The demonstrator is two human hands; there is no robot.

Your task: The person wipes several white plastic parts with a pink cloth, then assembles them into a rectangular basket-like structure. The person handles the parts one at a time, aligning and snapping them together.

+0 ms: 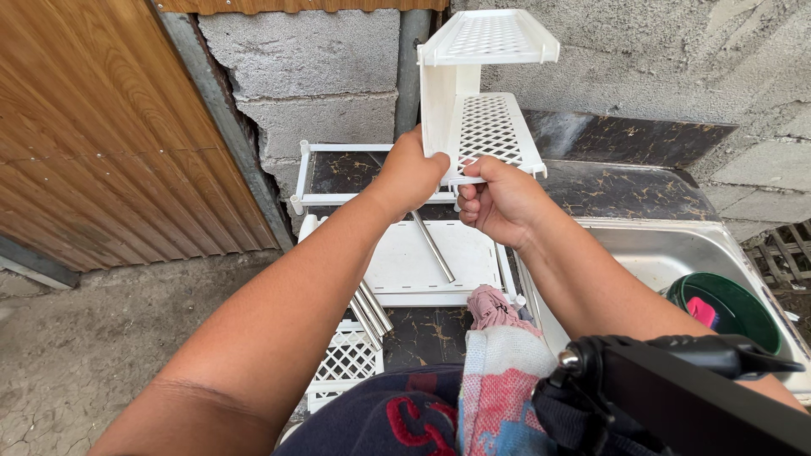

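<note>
A white plastic rack piece (481, 93) with two lattice shelves and a solid side panel is held up in front of a block wall. My left hand (411, 173) grips the lower front corner of its side panel. My right hand (500, 201) is closed on the front edge of its lower lattice shelf. Under the hands lie a flat white panel (414, 266) and a white open frame (338, 173). A metal rod (433, 247) runs down from my left hand across the panel; whether the hand holds it is hidden.
Several metal rods (370, 312) and a white lattice shelf (346, 363) lie lower on the dark marbled counter (625, 190). A steel sink (667, 253) at the right holds a green bowl (731, 308). A wooden door (101, 135) stands left. A patterned cloth (498, 380) drapes near my body.
</note>
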